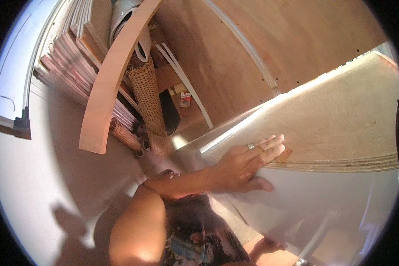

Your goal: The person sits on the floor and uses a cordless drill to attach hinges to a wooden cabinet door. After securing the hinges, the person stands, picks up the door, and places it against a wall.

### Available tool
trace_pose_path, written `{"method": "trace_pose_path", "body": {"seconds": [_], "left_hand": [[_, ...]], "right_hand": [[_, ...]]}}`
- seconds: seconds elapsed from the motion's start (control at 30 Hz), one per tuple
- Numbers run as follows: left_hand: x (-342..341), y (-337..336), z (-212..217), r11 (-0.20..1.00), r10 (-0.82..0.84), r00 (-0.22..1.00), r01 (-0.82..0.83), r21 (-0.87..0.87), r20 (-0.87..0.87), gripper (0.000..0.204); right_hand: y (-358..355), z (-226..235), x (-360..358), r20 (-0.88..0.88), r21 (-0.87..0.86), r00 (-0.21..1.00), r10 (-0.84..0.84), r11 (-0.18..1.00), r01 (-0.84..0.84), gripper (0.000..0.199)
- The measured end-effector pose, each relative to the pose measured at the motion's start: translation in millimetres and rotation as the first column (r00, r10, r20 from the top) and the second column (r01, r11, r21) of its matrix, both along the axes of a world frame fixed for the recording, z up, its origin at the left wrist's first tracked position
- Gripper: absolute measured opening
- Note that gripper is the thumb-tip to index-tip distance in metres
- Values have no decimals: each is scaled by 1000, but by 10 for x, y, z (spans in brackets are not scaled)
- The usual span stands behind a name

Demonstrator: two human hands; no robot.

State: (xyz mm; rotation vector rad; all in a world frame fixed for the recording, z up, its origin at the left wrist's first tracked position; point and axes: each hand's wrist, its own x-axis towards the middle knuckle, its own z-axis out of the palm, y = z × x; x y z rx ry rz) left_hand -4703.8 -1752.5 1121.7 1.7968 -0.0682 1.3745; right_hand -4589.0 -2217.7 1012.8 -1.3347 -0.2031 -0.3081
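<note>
My left hand, with a ring on one finger, reaches across from the left. Its fingers lie stretched out near the corner of a stack of thin plywood sheets, the thumb spread apart below them. Beneath the hand and along the stack's near edge is a smooth, glossy, pale grey surface; I cannot tell whether it is a sheet or a film. Lower down, my right hand is partly in view and in shadow. Its fingers do not show well enough to tell what they do.
A curved wooden strip rises close on the left. Behind it stand a roll of woven cane and several upright boards. A large wooden panel fills the back. White strips lean near a small red-and-white packet.
</note>
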Motion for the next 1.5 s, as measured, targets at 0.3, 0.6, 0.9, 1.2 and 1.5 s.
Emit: {"method": "trace_pose_path", "body": {"seconds": [0.3,0.6,0.9,1.2,1.5], "left_hand": [[42,-32,85,999,39,999,-38,-21,36,72],[166,34,232,996,73,987,-65,-58,143,63],[138,115,263,982,77,997,-71,-178,26,53],[118,153,212,980,119,993,-119,-162,-8,54],[183,275,-64,971,179,984,-180,-159,-23,64]], "right_hand": [[521,391,-119,-107,230,990,-91,967,114,73],[196,174,70,17,33,984,-177,984,176,53],[389,223,-124,24,347,949,314,888,-303,71],[34,-304,1,12,19,999,-40,999,40,64],[613,-400,30,-316,260,946,-75,952,163,52]]}}
